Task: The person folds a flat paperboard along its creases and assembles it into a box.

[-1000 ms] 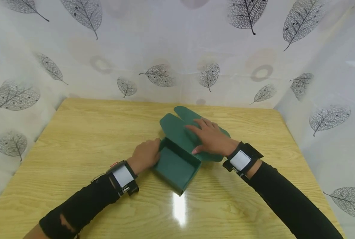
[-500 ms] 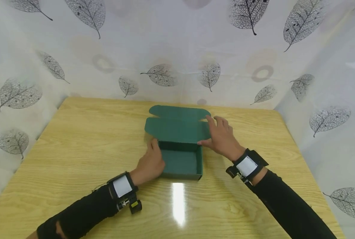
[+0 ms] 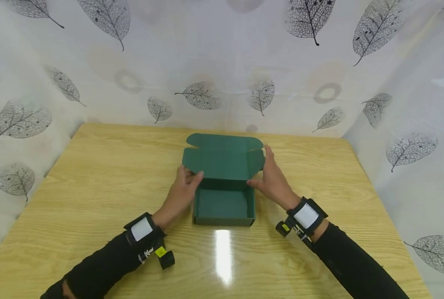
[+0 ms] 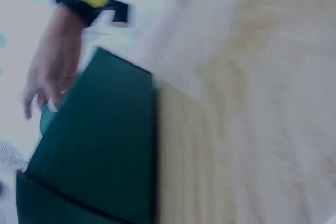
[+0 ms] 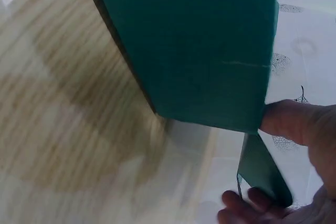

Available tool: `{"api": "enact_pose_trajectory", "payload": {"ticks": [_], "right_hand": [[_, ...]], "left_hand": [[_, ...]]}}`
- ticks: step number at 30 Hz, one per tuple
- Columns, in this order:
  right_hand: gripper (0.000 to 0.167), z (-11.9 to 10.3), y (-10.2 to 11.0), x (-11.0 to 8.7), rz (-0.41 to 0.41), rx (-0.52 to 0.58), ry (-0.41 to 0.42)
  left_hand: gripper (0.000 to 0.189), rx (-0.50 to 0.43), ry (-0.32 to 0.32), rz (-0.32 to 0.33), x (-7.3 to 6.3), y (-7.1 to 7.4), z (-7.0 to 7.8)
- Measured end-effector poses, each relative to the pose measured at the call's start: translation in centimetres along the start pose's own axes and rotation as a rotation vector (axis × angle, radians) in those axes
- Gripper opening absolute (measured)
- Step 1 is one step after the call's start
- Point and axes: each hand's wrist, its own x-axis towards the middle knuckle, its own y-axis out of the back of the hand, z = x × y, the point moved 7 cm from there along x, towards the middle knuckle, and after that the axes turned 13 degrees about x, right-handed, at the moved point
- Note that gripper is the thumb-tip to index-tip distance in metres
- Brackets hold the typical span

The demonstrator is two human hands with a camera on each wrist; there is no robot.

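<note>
A green cardboard box (image 3: 223, 203) sits on the table, its lid (image 3: 222, 164) tilted back and its inside showing no contents. My left hand (image 3: 182, 189) is at the back left corner, thumb by the corner and fingers bent at the lid's left side flap (image 3: 192, 160). At the back right corner my right hand (image 3: 274, 180) has its thumb on the edge, with the fingers round the outside of the right side flap (image 3: 256, 162). The right wrist view shows that thumb (image 5: 291, 121) against the box corner and fingertips at the flap. The left hand's fingers are partly hidden.
The wooden table (image 3: 125, 166) spreads around the box, with a bright reflection in front of it. A pale curtain (image 3: 222, 54) with leaf prints hangs behind and at the sides. Both wrists wear strapped cameras.
The box has turned from a slant to face me squarely. My left hand has shifted from the left side to the back left corner; my right hand has moved to the back right corner.
</note>
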Motion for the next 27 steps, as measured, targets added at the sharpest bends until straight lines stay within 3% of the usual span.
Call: {"api": "enact_pose_trajectory", "payload": {"ticks": [3, 7, 12, 17, 20, 23, 25, 27], "right_hand": [[0.110, 0.1, -0.4, -0.1, 0.005, 0.058, 0.018], [0.092, 0.0, -1.2, -0.4, -0.008, 0.168, 0.046], [0.067, 0.0, -1.3, -0.9, -0.050, 0.418, 0.033], [0.052, -0.3, -1.1, -1.0, -0.041, 0.596, 0.010], [0.057, -0.7, -1.6, -1.0, -0.051, 0.582, 0.014], [0.075, -0.8, -1.9, -1.0, -0.054, 0.594, 0.017], [0.088, -0.8, -1.5, -1.1, -0.023, 0.598, 0.013], [0.097, -0.8, -1.0, -1.2, -0.014, 0.676, 0.034]], "left_hand": [[0.071, -0.210, 0.002, -0.037, 1.0, 0.7, 0.1], [0.072, -0.345, 0.041, -0.075, 2.0, 1.0, 0.4], [0.067, -0.313, 0.101, -0.060, 2.1, 1.0, 0.4], [0.072, -0.213, 0.060, -0.041, 2.0, 0.7, 1.0], [0.067, -0.149, -0.014, 0.000, 1.9, 0.5, 1.6], [0.069, -0.138, -0.100, 0.005, 1.8, 0.5, 2.1], [0.075, -0.180, -0.137, -0.016, 1.7, 0.8, 2.3], [0.080, -0.269, -0.165, -0.041, 1.6, 1.3, 2.5]]}}
